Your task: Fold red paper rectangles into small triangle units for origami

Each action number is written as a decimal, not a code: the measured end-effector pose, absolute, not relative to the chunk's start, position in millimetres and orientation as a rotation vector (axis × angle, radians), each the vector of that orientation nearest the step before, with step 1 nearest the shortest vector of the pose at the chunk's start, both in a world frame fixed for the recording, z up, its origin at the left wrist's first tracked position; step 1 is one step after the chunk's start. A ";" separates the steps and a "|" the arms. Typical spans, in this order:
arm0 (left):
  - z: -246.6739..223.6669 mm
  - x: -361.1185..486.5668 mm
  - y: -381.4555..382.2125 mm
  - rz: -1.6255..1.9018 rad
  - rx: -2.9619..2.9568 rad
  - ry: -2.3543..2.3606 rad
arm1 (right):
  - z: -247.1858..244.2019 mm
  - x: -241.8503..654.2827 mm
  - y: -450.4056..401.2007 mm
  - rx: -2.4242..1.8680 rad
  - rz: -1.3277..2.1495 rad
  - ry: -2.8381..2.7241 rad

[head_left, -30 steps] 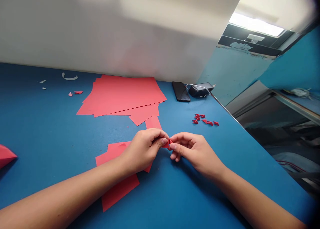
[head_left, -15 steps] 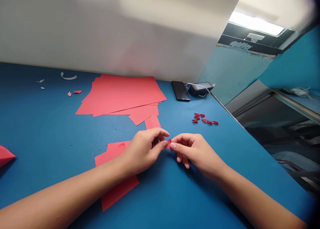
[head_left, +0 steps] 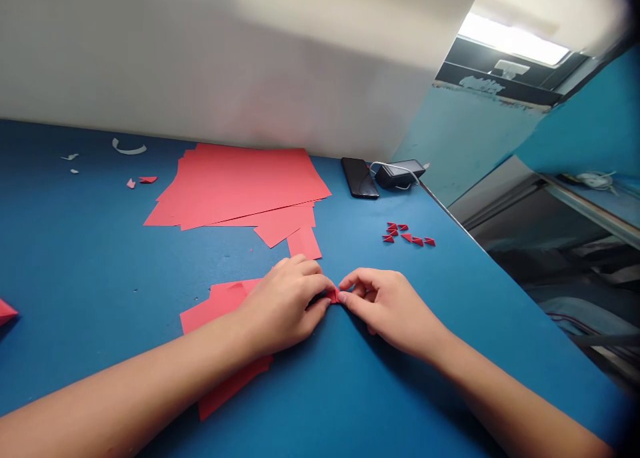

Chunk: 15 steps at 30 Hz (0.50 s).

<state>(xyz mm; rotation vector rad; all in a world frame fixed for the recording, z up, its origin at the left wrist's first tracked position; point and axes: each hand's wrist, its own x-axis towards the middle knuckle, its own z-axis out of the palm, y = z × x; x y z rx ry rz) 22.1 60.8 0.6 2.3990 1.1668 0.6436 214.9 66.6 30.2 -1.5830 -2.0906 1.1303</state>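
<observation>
Between my two hands is a small folded piece of red paper (head_left: 335,297), partly hidden by the fingertips. My left hand (head_left: 293,301) pinches its left end with thumb and forefinger. At its right end the thumb and forefinger of my right hand (head_left: 393,308) are closed on it. Loose red paper sheets (head_left: 223,305) lie beneath my left wrist and forearm. Several small folded red paper triangles (head_left: 406,237) sit in a group beyond my right hand.
A stack of red paper sheets (head_left: 245,185) lies near the white wall panel. To its right are a black phone (head_left: 359,178) and a black box-shaped device (head_left: 400,173) with a white cable. White scraps (head_left: 129,150) and a folded red piece (head_left: 7,313) are at left.
My left fingers have closed down onto the folded paper, and the paper sits slightly lower. My right fingers have drawn together at its right end. The whole view has shifted slightly.
</observation>
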 end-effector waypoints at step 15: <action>1.7 19.3 62.7 0.600 2.535 1.117 | 28.2 227.7 72.0 -1.233 0.544 -2.528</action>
